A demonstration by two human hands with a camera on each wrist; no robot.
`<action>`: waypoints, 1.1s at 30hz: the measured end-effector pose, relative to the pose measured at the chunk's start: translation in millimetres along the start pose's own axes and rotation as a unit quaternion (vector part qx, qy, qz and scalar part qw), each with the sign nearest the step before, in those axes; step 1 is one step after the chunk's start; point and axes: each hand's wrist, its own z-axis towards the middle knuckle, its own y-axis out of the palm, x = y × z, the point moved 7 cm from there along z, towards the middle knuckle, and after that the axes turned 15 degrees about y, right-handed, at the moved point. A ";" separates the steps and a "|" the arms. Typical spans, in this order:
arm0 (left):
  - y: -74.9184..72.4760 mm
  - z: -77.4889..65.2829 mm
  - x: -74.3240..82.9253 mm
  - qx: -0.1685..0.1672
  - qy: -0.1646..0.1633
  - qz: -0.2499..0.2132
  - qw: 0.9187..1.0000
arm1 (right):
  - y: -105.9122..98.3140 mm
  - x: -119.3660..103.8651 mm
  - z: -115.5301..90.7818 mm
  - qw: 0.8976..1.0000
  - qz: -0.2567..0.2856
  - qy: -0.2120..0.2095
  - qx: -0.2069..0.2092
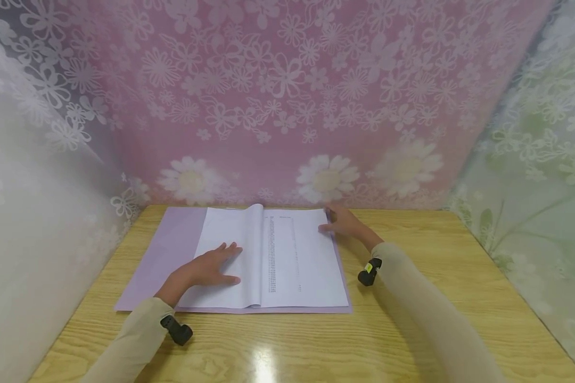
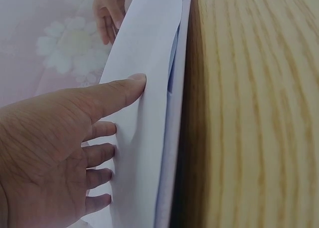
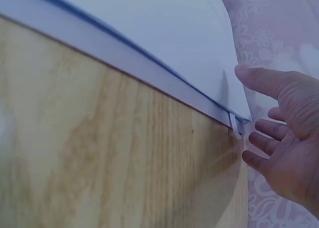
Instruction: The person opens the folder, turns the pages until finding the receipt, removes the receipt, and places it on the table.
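Observation:
A lilac folder (image 1: 172, 239) lies spread on the table with a stack of white sheets in it. The right-hand sheet (image 1: 321, 266) carries columns of small print, while the left-hand sheet (image 1: 220, 223) looks blank and bulges up near the fold. My left hand (image 1: 205, 270) rests on the left-hand sheet, fingers and thumb spread. At the upper right corner of the printed sheet is my right hand (image 1: 347, 222). Seen from the right wrist, the thumb (image 3: 254, 78) is by the sheet's edge and the other fingers are spread beside the corner, pinching nothing visible.
The wood-grain table (image 1: 412, 234) extends to the right and in front of the folder. A pink floral backdrop (image 1: 268, 106) stands behind it, close to the folder's top edge. Pale floral sheets hang at both sides.

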 end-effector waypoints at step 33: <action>-0.8 -1.0 2.8 0.003 0.004 0.012 1.000 | -1.2 -10.1 7.4 0.999 0.048 0.001 -0.016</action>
